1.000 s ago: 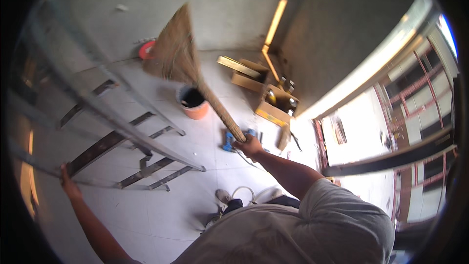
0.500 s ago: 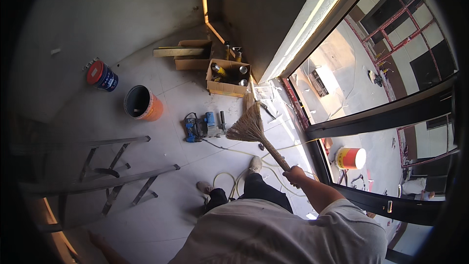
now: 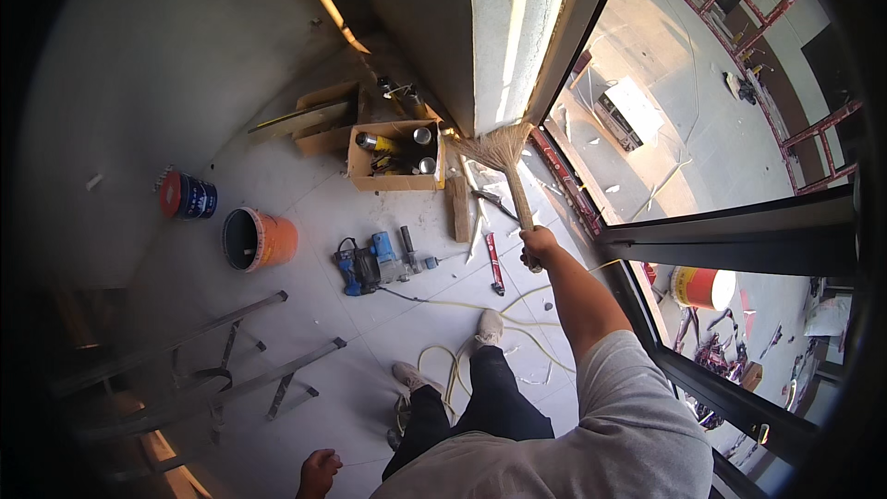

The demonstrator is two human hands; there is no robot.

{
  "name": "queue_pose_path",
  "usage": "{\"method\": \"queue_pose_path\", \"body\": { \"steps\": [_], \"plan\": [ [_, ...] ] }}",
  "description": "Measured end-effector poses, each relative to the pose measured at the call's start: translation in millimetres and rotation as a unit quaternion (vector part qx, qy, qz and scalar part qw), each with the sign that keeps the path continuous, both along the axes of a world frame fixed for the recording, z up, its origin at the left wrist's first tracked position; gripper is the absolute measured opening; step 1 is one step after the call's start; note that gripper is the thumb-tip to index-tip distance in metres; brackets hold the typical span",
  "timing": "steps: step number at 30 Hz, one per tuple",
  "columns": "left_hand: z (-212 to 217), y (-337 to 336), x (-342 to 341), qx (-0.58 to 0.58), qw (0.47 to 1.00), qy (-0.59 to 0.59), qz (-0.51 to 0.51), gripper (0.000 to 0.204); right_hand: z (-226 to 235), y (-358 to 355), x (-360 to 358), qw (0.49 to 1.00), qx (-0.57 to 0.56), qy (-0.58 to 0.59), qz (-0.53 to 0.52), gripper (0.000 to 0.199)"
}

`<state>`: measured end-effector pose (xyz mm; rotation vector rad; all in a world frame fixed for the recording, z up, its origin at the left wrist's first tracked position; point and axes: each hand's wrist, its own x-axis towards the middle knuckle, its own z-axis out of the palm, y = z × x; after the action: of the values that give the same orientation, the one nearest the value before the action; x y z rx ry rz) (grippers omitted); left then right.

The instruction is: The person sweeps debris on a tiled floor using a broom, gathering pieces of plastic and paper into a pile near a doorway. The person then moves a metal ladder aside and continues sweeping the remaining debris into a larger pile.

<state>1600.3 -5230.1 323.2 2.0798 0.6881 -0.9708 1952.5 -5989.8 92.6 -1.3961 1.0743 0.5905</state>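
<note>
A straw broom [image 3: 504, 148] is held by its handle in my right hand [image 3: 538, 248], whose fingers are wrapped round it. Its fanned bristles reach the foot of the wall corner by the window frame. Below the bristles are a wooden block [image 3: 458, 208], a red strip-shaped tool [image 3: 495, 263] and scattered white strips. My left hand [image 3: 319, 473] hangs low near the bottom edge, fingers loosely bent and nothing visible in them. A cardboard box [image 3: 397, 182] with several cans stands left of the bristles.
On the floor lie a blue power tool [image 3: 379, 259] and a looped yellowish cable [image 3: 453, 365]. An orange bucket [image 3: 275, 240], a blue tub with a red lid [image 3: 189, 196] and a ladder [image 3: 249, 360] are at left. The dark window frame [image 3: 730, 236] runs along the right.
My right arm has stretched forward, and the broom's bristles have moved to the wall corner. The view has shifted, uncovering the wooden block and red tool. My left hand has come further into view.
</note>
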Motion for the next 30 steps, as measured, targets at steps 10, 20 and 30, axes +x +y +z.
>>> {"method": "queue_pose_path", "body": {
  "steps": [10, 20, 30],
  "plan": [
    [63.2, -140.8, 119.4, 0.070, 0.997, 0.034, -0.016, 0.036, -31.4, 13.8, -123.0, 0.968, -0.093, 0.193, 0.129, 0.058],
    [24.5, -151.0, 130.9, 0.039, 0.998, 0.051, 0.019, 0.034, 91.9, 10.1, -329.8, 0.958, -0.196, 0.179, 0.106, 0.042],
    [27.3, -148.2, 127.0, 0.072, 0.994, -0.013, -0.084, 0.027, 2.4, -45.4, -78.5, 0.998, -0.067, 0.010, -0.007, 0.058]
  ]
}}
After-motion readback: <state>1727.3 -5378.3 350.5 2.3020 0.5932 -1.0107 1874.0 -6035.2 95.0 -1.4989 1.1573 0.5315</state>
